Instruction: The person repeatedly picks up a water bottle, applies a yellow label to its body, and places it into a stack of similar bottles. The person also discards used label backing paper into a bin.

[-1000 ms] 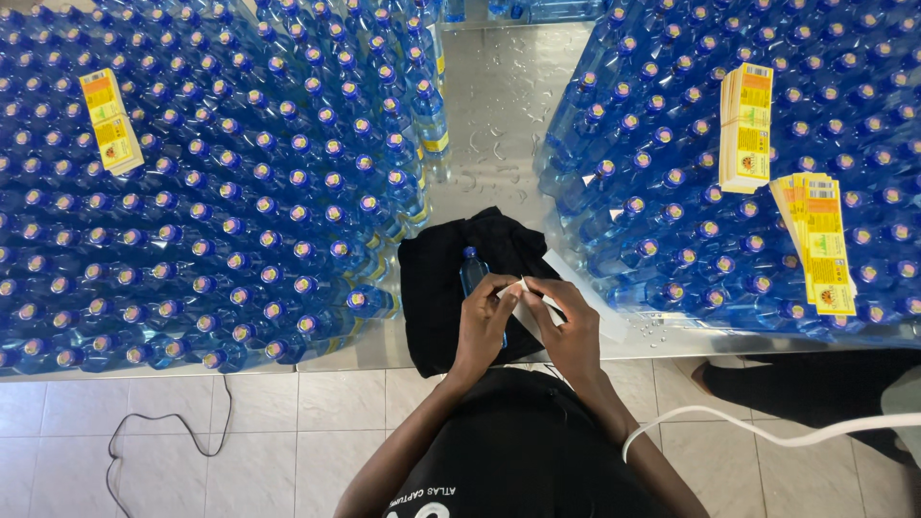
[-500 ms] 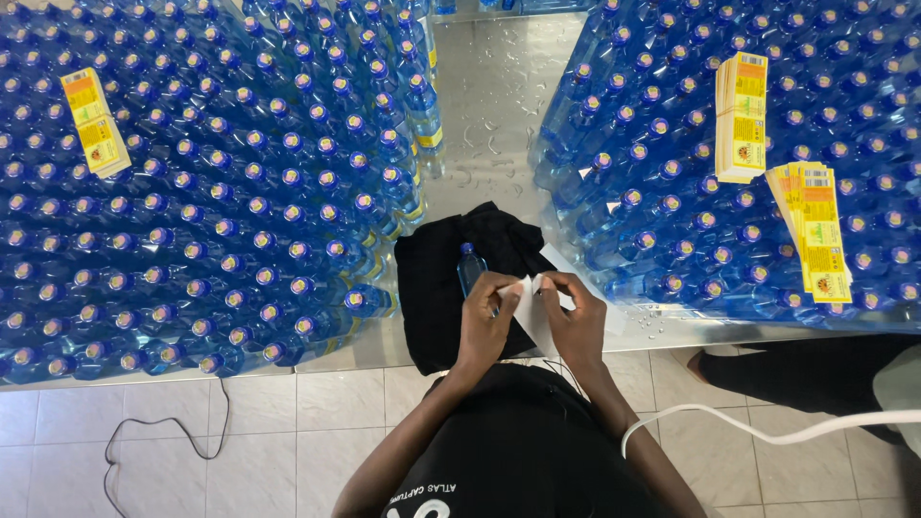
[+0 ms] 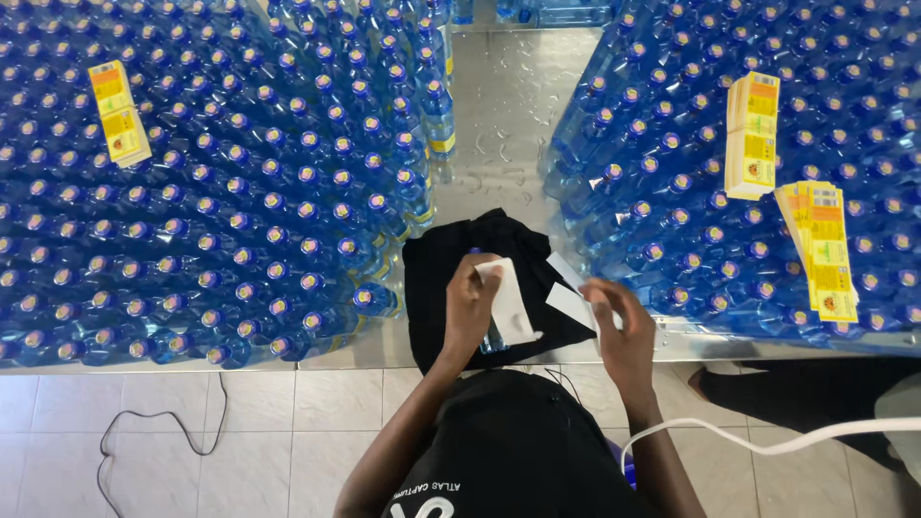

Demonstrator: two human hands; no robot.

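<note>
We are facing two bottle blocks (image 3: 192,192) carrying label stacks (image 3: 117,112) within reach. Our left hand (image 3: 470,307) is closing around a bottle (image 3: 494,326) lying on the black cloth (image 3: 451,259), pinning a white label (image 3: 508,299) flat against it. Our right hand (image 3: 614,321) is pinching the backing strip (image 3: 573,302), peeling it aside
</note>
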